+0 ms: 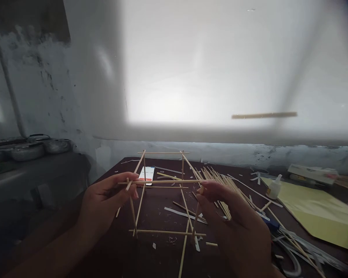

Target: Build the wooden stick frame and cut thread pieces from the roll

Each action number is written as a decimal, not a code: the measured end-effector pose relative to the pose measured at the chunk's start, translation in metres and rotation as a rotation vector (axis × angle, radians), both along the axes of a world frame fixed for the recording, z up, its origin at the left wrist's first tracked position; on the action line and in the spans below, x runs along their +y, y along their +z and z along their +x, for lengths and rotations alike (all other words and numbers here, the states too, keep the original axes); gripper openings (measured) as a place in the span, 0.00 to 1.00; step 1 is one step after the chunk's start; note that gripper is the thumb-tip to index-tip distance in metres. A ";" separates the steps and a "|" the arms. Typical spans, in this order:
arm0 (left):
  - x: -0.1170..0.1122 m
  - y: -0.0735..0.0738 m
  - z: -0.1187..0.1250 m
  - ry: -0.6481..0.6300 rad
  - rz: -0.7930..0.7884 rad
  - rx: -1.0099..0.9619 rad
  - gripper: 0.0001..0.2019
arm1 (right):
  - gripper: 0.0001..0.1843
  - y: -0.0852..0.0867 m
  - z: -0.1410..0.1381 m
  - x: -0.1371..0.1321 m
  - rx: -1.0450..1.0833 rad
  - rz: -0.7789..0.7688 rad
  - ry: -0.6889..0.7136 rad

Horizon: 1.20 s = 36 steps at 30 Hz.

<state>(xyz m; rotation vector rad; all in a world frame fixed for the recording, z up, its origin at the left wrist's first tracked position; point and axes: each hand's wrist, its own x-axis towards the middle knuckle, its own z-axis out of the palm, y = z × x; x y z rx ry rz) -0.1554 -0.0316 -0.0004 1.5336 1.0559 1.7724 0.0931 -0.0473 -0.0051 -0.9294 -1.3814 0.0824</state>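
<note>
A frame of thin wooden sticks (162, 193) is stood on the dark worktop (156, 258), and it is held between two hands. One horizontal stick (165, 181) is laid across the top front of the frame; its left end is pinched by the fingers of the left hand (108, 195), so this grip is closed on the stick. The right end of the same stick is met by the right hand (234, 216), whose fingertips are curled near it, but it cannot be told whether the stick is truly pinched there. The lower front bar (168, 232) of the frame is seen between the two wrists, near the front edge. A loose pile of sticks (220, 185) is partly hidden behind the right hand, so these cannot be counted. One phone (146, 174) is seen through the frame, lying flat behind it. One small glue bottle (274, 188) is stood right of the pile, just beside one yellow sheet (319, 212), which is cut off by the right border. The things on the grey shelf (29, 170) at the left are blurred and hard to make out.
</note>
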 end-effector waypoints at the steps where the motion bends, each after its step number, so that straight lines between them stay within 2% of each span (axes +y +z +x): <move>1: 0.000 0.001 0.001 0.012 0.007 -0.002 0.11 | 0.12 0.000 0.001 0.000 -0.051 0.037 -0.004; 5: 0.000 0.002 0.002 0.025 0.010 -0.009 0.11 | 0.15 0.000 0.004 0.001 -0.167 0.114 -0.007; 9: 0.003 -0.002 -0.003 0.013 -0.002 -0.002 0.11 | 0.13 -0.001 0.004 -0.001 -0.171 0.120 -0.036; 16: 0.004 -0.007 -0.011 -0.013 -0.031 0.031 0.10 | 0.09 -0.002 0.002 -0.002 -0.071 0.023 -0.122; 23: 0.006 -0.006 -0.010 -0.071 -0.001 0.010 0.06 | 0.15 0.001 0.003 0.000 0.082 -0.116 0.027; 27: 0.008 -0.006 -0.009 -0.090 0.026 -0.003 0.05 | 0.14 0.004 0.004 0.003 0.183 -0.241 0.137; 36: 0.008 -0.005 -0.010 -0.069 0.049 -0.021 0.09 | 0.11 0.002 0.006 0.005 0.312 -0.237 0.271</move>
